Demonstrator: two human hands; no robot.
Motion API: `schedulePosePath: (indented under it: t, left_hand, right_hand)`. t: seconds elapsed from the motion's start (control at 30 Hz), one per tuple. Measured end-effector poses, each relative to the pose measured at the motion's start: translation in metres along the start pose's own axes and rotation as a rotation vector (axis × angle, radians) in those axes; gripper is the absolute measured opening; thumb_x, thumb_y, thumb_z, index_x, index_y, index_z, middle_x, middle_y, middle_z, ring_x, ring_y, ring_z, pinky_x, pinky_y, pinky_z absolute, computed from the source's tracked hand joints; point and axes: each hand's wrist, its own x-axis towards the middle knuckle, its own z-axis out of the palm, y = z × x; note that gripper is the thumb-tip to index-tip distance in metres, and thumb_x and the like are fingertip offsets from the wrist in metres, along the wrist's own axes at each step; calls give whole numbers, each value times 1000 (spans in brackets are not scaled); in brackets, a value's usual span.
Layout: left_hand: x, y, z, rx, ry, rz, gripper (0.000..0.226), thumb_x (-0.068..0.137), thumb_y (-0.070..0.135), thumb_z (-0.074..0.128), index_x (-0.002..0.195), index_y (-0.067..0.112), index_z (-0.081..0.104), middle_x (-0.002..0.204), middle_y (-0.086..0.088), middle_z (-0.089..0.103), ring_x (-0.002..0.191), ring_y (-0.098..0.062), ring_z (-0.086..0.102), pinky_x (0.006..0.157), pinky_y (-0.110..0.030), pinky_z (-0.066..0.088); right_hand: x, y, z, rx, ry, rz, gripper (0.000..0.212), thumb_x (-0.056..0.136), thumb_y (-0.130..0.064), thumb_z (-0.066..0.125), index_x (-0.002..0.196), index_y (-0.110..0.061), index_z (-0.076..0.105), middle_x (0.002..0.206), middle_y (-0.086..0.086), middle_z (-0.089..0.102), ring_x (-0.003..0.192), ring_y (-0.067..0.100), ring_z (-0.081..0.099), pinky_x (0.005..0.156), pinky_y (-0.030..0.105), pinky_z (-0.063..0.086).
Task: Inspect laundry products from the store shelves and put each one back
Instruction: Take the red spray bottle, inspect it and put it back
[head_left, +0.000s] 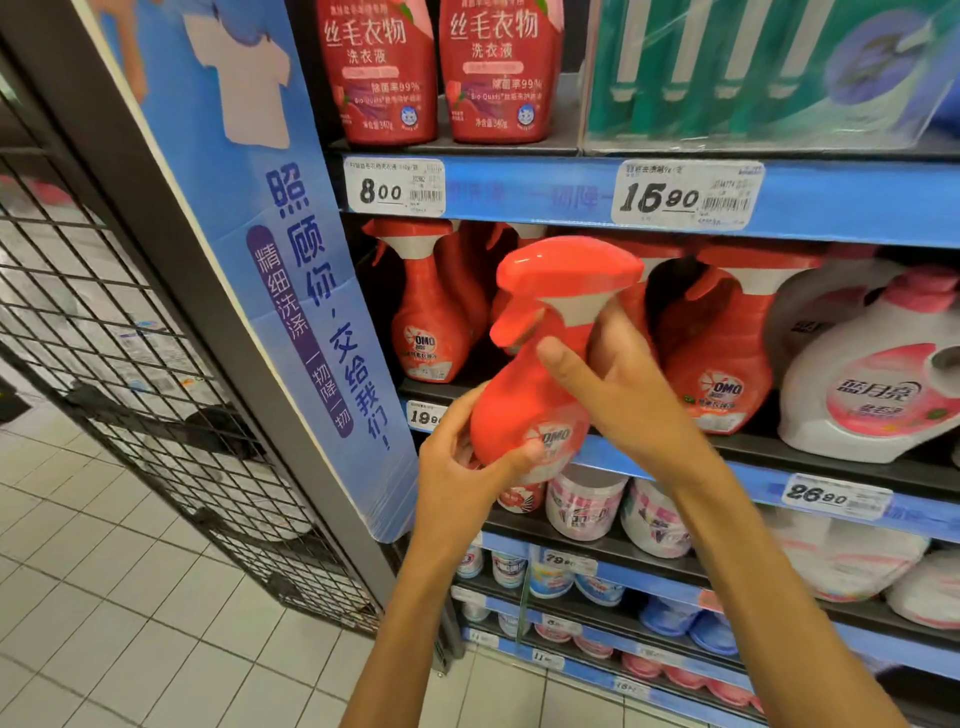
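Observation:
A red OMO spray bottle (535, 384) with a red trigger head and a grey collar is held in front of the shelves, tilted to the left. My left hand (467, 467) grips its base, thumb across the label. My right hand (618, 395) grips its neck from the right, just under the collar. Behind it, more of the same red spray bottles (431, 312) stand on the middle shelf (810, 457).
Two red detergent bottles (384, 73) stand on the upper shelf, a white jug (872, 384) at the right. Tubs and small containers fill the lower shelves. A blue sign panel (291, 270) and a wire mesh rack (104, 332) stand at the left over tiled floor.

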Motion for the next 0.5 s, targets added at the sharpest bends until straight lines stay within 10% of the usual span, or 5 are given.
schedulePosePath:
  t: [0.23, 0.37, 0.5]
  left_hand:
    - [3, -8, -5, -331, -132, -436, 54, 91, 58, 38, 116, 21, 67, 129, -12, 61, 122, -27, 57, 101, -43, 46]
    - [-3, -14, 0, -547, -269, -566, 72, 86, 58, 56, 141, 12, 44, 145, -21, 44, 135, -42, 39, 114, -59, 24]
    - [0, -7, 1, -490, -213, -467, 68, 74, 62, 67, 126, 18, 62, 132, -18, 58, 124, -37, 53, 105, -49, 43]
  right_hand:
    - [-2, 15, 2, 257, 95, 97, 22, 92, -19, 54, 113, -18, 49, 83, 9, 70, 74, 17, 68, 66, 26, 54]
    - [2, 14, 2, 382, 97, 111, 22, 90, -22, 54, 110, -16, 53, 83, 7, 74, 73, 15, 70, 62, 22, 53]
    - [11, 15, 6, 241, 232, 116, 18, 87, -29, 62, 103, -20, 62, 91, 1, 71, 83, 13, 63, 73, 28, 52]
